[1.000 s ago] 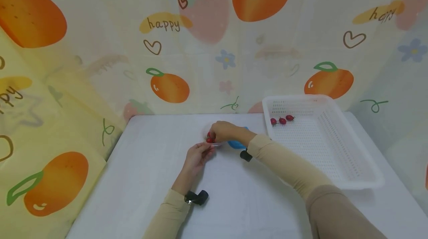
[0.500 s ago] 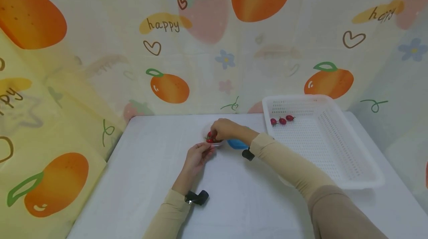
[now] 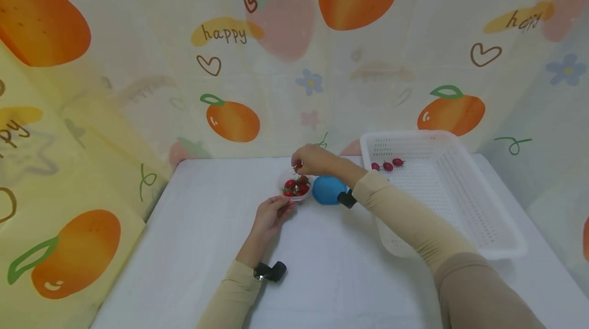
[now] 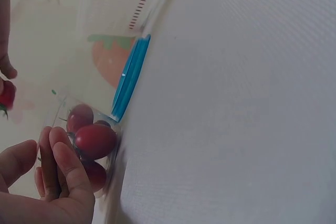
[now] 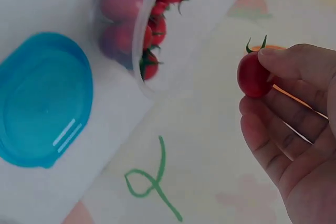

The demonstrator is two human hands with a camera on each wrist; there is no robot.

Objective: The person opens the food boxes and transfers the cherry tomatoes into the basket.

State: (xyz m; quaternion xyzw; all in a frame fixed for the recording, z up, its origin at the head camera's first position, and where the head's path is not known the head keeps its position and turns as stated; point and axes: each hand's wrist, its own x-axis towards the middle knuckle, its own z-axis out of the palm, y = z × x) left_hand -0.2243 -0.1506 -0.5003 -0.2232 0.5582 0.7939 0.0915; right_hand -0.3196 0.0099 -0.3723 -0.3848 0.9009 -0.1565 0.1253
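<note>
My right hand (image 3: pixel 309 160) pinches a cherry tomato (image 5: pixel 253 75) with green sepals between thumb and fingers, raised above a small clear plastic container (image 5: pixel 142 30). More cherry tomatoes (image 3: pixel 296 186) fill this container, most with green stems on them. At its near side my left hand (image 3: pixel 273 214) holds the rim, the thumb on top and the fingers along the outer wall (image 4: pixel 71 163). A blue lid (image 3: pixel 327 190) lies on the table just right of the container, under the right forearm.
A large white perforated basket (image 3: pixel 460 206) stands on the right of the table, with 3 cherry tomatoes (image 3: pixel 388 166) in its far left corner. The right sleeve (image 3: pixel 409 216) crosses over its left edge. Behind the white table (image 3: pixel 193 227) hangs a fruit-print cloth (image 3: pixel 276 109).
My right hand has lifted out of the container with a cherry tomato, moving up and away. The tomatoes inside and the blue lid are now more exposed. The left hand stays put.
</note>
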